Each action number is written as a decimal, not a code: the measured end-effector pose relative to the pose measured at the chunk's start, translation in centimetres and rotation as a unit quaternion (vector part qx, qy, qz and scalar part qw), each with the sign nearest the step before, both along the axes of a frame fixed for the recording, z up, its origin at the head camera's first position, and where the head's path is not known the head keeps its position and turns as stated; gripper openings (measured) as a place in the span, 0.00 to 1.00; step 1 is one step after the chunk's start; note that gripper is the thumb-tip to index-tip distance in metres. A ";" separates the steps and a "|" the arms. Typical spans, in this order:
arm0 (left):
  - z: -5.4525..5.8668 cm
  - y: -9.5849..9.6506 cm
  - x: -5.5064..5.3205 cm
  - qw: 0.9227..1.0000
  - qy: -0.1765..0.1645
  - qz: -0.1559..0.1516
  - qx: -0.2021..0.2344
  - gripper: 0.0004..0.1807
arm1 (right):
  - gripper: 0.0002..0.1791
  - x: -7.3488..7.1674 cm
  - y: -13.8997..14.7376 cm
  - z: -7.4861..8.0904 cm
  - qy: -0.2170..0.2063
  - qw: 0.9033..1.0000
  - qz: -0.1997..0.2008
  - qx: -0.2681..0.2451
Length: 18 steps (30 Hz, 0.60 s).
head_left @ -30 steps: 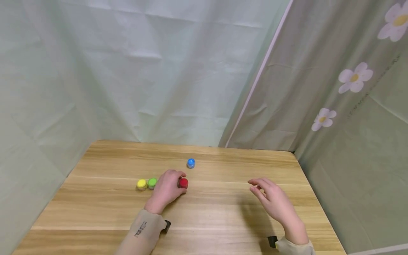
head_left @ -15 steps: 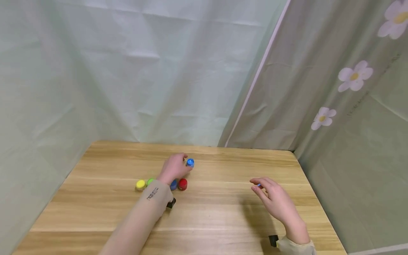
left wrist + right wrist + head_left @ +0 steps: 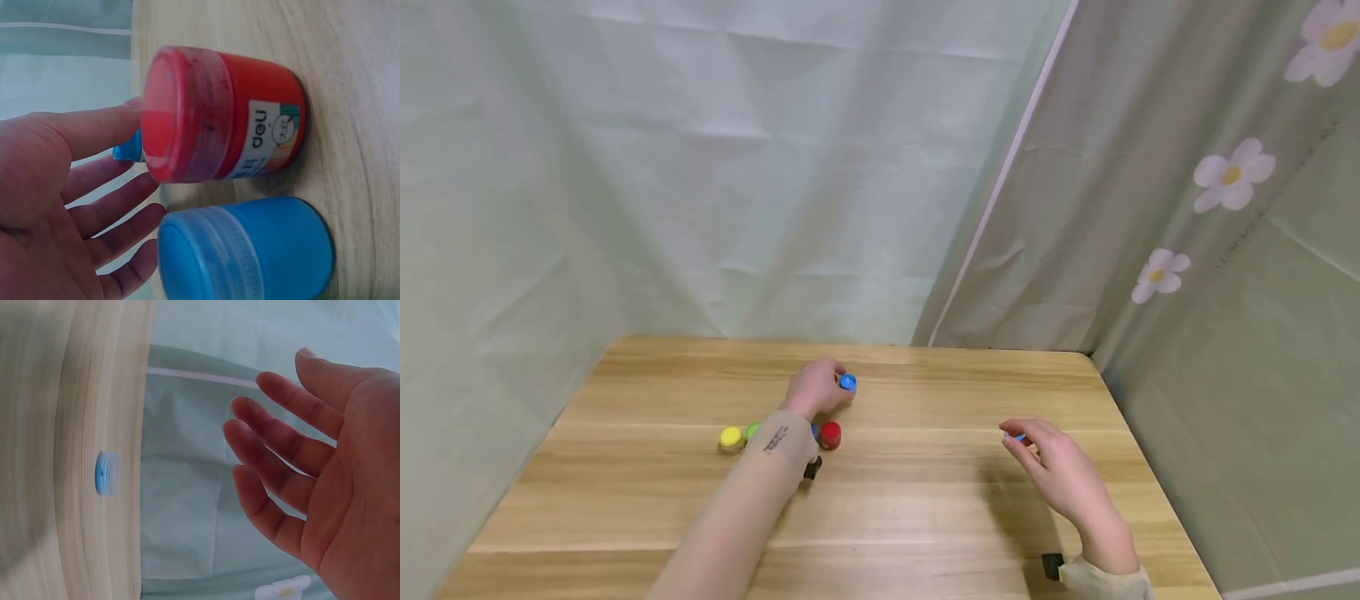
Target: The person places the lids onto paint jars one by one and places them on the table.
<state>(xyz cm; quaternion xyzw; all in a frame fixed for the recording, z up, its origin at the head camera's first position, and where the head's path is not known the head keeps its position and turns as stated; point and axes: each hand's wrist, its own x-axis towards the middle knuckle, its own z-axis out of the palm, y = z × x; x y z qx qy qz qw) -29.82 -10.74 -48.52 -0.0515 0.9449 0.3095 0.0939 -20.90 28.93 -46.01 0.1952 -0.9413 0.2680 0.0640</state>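
In the head view my left hand (image 3: 816,387) holds a small light-blue paint jar (image 3: 847,382) between thumb and fingers near the table's back. The left wrist view shows only a sliver of that jar (image 3: 128,149); a red paint jar (image 3: 262,112) hides the fingertips. A darker blue paint jar (image 3: 281,250) stands next to the red one. My right hand (image 3: 1056,471) hovers at the right with its fingers loosely bent and holds nothing. In the right wrist view a blue-and-clear jar lid (image 3: 107,473) lies on the table, apart from the fingers.
A yellow jar (image 3: 731,438) and a green jar (image 3: 753,430) stand left of the blue and red ones, the green partly behind my left sleeve. The wooden table (image 3: 910,525) ends at a pale curtain (image 3: 775,208) behind and on both sides.
My left hand has let go of the red jar and moved away from me to the light-blue jar, closing its fingers around it. My right hand has shifted slightly right.
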 end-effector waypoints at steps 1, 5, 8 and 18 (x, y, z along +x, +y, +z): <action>-0.1 0.0 0.0 1.000 -0.001 0.002 0.001 0.28 | 0.15 0.0 -0.1 0.0 -0.002 1.000 -0.001 0.002; -0.2 0.3 -0.2 1.000 0.003 -0.001 -0.008 0.26 | 0.16 0.1 -0.2 0.0 -0.007 1.000 -0.006 0.007; -0.4 0.5 -0.5 1.000 0.003 -0.006 -0.022 0.23 | 0.16 0.2 -0.2 0.1 -0.007 1.000 -0.008 0.008; -0.3 0.6 -0.6 1.000 -0.007 0.015 -0.025 0.25 | 0.15 0.3 -0.1 0.2 0.000 1.000 0.000 0.000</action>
